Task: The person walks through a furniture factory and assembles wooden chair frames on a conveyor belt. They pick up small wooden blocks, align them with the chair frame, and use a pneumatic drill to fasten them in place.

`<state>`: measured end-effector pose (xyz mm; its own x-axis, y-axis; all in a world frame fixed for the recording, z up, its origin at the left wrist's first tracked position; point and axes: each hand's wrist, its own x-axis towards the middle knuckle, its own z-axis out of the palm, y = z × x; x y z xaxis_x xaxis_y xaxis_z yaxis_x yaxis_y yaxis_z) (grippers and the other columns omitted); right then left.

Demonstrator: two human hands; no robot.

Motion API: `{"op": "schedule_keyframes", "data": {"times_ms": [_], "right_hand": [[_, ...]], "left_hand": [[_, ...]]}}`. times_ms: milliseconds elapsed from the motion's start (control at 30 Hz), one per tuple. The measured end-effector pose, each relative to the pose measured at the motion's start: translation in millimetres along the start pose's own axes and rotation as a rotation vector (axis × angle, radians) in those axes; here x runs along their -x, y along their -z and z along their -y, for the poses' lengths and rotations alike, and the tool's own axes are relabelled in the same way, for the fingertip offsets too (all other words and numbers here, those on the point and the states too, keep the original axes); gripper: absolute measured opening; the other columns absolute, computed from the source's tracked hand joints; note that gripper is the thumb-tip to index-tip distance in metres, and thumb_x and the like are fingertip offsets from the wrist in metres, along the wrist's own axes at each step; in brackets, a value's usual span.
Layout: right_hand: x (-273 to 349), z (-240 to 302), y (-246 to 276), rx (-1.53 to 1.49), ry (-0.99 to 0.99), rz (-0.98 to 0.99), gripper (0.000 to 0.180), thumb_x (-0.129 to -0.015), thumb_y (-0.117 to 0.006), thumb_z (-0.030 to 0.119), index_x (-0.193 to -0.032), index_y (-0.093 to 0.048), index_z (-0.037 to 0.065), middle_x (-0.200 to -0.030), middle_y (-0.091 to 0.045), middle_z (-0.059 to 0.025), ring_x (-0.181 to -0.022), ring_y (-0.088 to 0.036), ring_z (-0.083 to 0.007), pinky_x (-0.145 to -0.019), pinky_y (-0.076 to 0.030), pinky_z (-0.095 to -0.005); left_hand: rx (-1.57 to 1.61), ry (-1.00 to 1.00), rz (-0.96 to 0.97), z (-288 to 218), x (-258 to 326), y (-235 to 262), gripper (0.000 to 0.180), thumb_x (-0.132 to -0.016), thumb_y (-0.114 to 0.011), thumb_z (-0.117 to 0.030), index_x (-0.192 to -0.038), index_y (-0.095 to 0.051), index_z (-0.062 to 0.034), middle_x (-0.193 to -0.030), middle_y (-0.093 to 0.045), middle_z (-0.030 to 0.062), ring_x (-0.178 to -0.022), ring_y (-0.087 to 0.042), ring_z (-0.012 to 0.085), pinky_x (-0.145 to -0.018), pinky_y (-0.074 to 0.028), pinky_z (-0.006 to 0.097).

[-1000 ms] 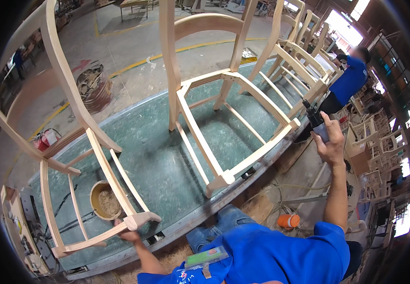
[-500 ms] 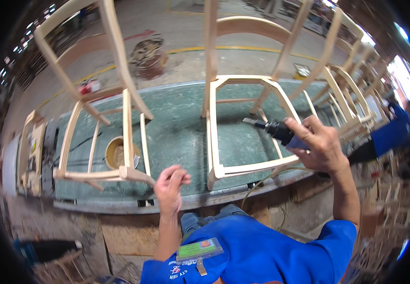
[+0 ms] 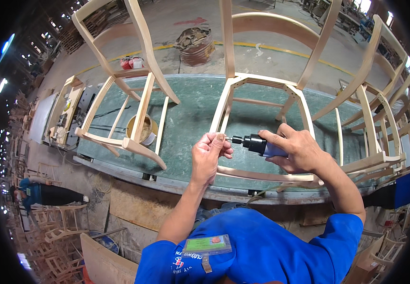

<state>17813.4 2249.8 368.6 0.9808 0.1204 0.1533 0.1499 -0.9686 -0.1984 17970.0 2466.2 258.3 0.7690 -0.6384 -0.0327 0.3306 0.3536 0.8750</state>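
Hands now together, left hand (image 3: 209, 154) pinching driver's tip, right hand (image 3: 295, 150) gripping power driver (image 3: 258, 144), chair frame (image 3: 261, 128) beneath.

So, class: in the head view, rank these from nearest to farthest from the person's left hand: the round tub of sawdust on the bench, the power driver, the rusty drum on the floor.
1. Power driver: its tip meets the left hand, on the right.
2. Round tub: on the bench, to the left.
3. Rusty drum: on the floor beyond the bench.
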Motion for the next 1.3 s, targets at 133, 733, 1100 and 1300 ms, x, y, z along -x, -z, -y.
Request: {"op": "schedule_keyframes", "data": {"times_ms": [133, 733, 1100, 1300], "right_hand": [[2, -30, -2, -0.044, -0.031, -0.01, 0.073, -0.078, -0.084, 0.03, -0.144, -0.054, 0.022, -0.089, -0.052, -0.0109, -0.068, -0.061, -0.0305, -0.057, -0.049, -0.0432], [-15, -189, -43, -0.209, -0.253, 0.045, 0.068, -0.08, -0.082, 0.026, -0.142, -0.055, 0.017, -0.09, -0.059, -0.0147, -0.079, -0.066, -0.0343, -0.069, -0.054, -0.0458], [-49, -236, -77, -0.77, -0.366, 0.186, 0.067, -0.081, -0.082, 0.029, -0.139, -0.058, 0.007, -0.106, -0.072, -0.0229, -0.1, -0.07, -0.0357, -0.088, -0.054, -0.0422], [-90, -227, -98, -0.388, -0.449, 0.165, 0.064, -0.083, -0.079, 0.035, -0.139, -0.059, 0.014, -0.108, -0.068, -0.0231, -0.102, -0.067, -0.0415, -0.088, -0.053, -0.0503]], "left_hand": [[0.028, 0.059, 0.011, 5, -30, -18, 0.029, -0.103, -0.065, -0.029, -0.105, -0.061, -0.0009, -0.083, -0.068, 0.0067, -0.07, -0.067, 0.0132, -0.062, -0.058, 0.025], [-0.137, 0.317, -0.092, 83, -183, -80, 0.026, -0.103, -0.065, -0.025, -0.107, -0.063, 0.0008, -0.086, -0.068, 0.0062, -0.071, -0.067, 0.0108, -0.062, -0.058, 0.023], [-0.012, 0.594, 0.068, 90, -230, -43, 0.022, -0.102, -0.065, -0.021, -0.115, -0.062, -0.0032, -0.088, -0.068, 0.0038, -0.078, -0.069, 0.0127, -0.069, -0.06, 0.024], [0.297, 0.524, -0.373, 134, -254, -45, 0.027, -0.102, -0.065, -0.019, -0.128, -0.065, -0.0108, -0.094, -0.063, 0.0034, -0.091, -0.063, 0.0175, -0.085, -0.058, 0.036]]}}
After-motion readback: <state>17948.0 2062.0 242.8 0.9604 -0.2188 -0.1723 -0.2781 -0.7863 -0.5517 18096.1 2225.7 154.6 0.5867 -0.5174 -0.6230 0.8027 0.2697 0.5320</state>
